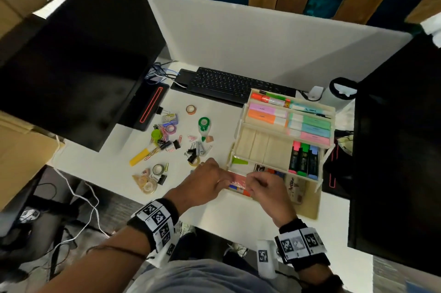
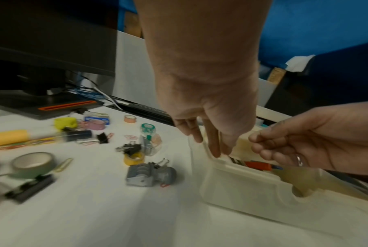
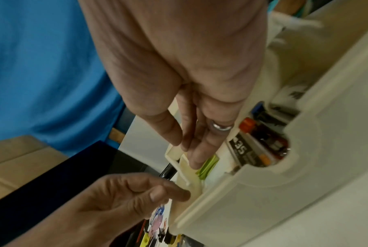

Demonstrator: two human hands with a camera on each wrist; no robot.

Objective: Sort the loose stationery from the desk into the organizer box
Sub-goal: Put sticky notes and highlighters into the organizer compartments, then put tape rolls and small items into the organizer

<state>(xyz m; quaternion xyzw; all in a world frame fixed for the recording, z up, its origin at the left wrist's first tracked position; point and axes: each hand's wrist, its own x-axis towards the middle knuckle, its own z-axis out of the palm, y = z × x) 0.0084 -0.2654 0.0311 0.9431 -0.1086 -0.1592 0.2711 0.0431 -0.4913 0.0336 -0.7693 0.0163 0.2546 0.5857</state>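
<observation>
The cream organizer box (image 1: pixel 238 123) stands open on the right of the desk, with highlighters and sticky notes in its upper tiers. Over its front lower tray, my left hand (image 1: pixel 224 179) and right hand (image 1: pixel 253 179) pinch the two ends of a clear-wrapped pink packet (image 1: pixel 237 180). In the left wrist view my left hand (image 2: pixel 210 147) reaches down at the tray's corner, the right hand (image 2: pixel 261 143) curled beside it. In the right wrist view the right hand (image 3: pixel 189 150) points into the tray. Loose binder clips (image 1: pixel 193 152), correction tape (image 1: pixel 204 124), tape rolls (image 1: pixel 157 169) and a yellow highlighter (image 1: pixel 140 156) lie left.
A black keyboard (image 1: pixel 238 85) lies behind the box. Dark monitors stand at the left (image 1: pixel 71 66) and right (image 1: pixel 401 149). An Artline box (image 1: pixel 294 189) sits at the tray's right end. A staples box (image 1: pixel 170 118) and orange tape (image 1: pixel 191 109) lie near the left monitor's base.
</observation>
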